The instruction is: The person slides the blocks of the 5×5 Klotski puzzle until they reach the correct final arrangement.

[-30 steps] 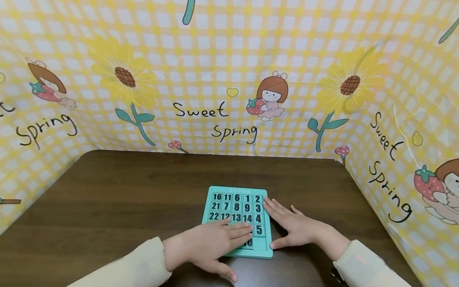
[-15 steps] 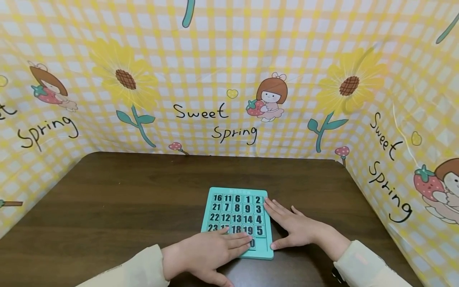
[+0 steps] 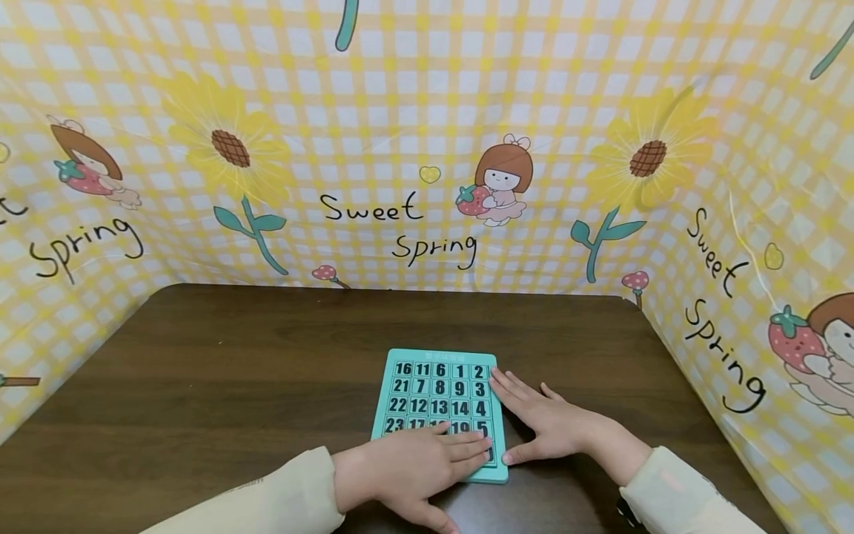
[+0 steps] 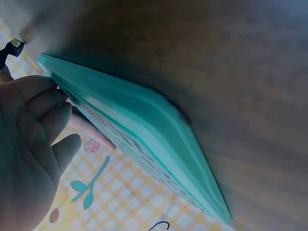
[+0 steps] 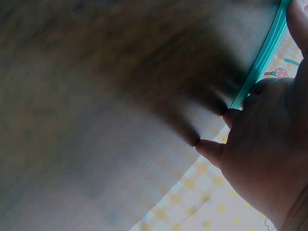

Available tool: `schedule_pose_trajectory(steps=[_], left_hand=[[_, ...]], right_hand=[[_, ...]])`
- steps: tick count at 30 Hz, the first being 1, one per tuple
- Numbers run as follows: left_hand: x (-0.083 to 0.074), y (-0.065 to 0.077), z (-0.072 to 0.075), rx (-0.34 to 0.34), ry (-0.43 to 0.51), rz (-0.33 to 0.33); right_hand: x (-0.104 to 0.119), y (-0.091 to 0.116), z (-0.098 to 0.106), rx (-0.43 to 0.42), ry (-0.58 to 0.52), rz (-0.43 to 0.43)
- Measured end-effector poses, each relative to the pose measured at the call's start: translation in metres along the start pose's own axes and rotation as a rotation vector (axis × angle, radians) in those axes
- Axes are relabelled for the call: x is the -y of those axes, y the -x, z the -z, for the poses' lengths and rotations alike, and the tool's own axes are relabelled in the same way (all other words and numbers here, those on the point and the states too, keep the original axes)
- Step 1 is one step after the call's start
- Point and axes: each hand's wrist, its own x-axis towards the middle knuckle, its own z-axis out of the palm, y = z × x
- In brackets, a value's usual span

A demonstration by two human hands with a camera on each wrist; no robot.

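Observation:
A turquoise number sliding puzzle [image 3: 439, 356] lies flat on the table, its black-numbered tiles in rows. My left hand [image 3: 420, 463] rests over its lower rows, with fairly straight fingers touching tiles near the bottom right corner. A tile [image 3: 492, 456] shows partly past the fingertips below the 5; its number is mostly hidden. My right hand [image 3: 543, 424] rests along the puzzle's right edge, with fingertips near the 2 and 3 and the thumb by the lower right corner. In the left wrist view, the puzzle's side [image 4: 134, 103] runs past the left hand's fingers.
The dark brown wooden table [image 3: 233, 371] spreads around the puzzle. A yellow checked cloth [image 3: 373, 133] with flowers and "Sweet Spring" lettering stands along the back and both sides.
My left hand first drew slightly nearer, then slid right across the bottom row. A tile moved right with it into the bottom right corner gap. The right hand stayed put.

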Motion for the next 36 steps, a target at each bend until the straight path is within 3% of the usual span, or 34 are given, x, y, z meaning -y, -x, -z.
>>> schedule_pose_trajectory(steps=[5,14,21,28,36], left_hand=[[0.001,0.005,0.001,0.014,0.023,0.016],[0.006,0.040,0.005,-0.004,0.131,0.092],[0.004,0.059,0.001,-0.011,0.103,0.104],[0.004,0.063,-0.010,-0.011,0.072,0.086],[0.004,0.060,-0.010,-0.001,0.101,0.103]], right_hand=[[0.001,0.000,-0.001,0.005,-0.008,0.004],[0.001,0.000,0.001,-0.006,0.006,-0.002],[0.003,0.001,0.002,0.002,0.005,-0.010],[0.003,0.003,0.002,-0.001,0.003,-0.004],[0.003,0.002,0.001,-0.003,0.002,-0.004]])
